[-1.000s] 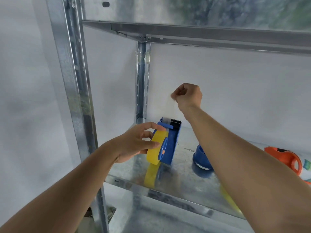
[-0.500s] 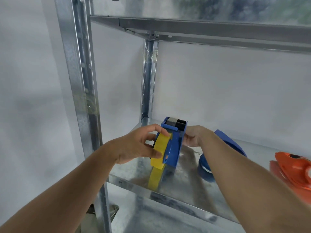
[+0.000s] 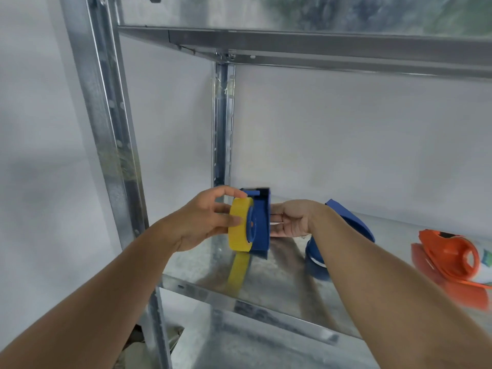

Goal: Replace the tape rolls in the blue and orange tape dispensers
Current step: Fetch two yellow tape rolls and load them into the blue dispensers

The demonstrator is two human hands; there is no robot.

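A blue tape dispenser (image 3: 259, 222) stands upright on the metal shelf (image 3: 279, 275), its cutter end at the top. A yellow tape roll (image 3: 238, 225) sits on the hub at its left side. My left hand (image 3: 205, 218) grips the yellow roll, thumb over its top and fingers on its face. My right hand (image 3: 291, 218) holds the dispenser's right side; its fingertips are hidden behind the blue body. An orange tape dispenser (image 3: 450, 255) lies on the shelf at the far right.
A blue curved part (image 3: 351, 222) stands behind my right forearm, with a blue round base (image 3: 315, 258) below it. A white roll (image 3: 486, 265) lies by the orange dispenser. Steel uprights (image 3: 117, 155) and an upper shelf (image 3: 319, 41) frame the bay.
My right hand let go of the clear tape end it held up and came down to the dispenser's right side. The left hand stayed on the yellow roll.
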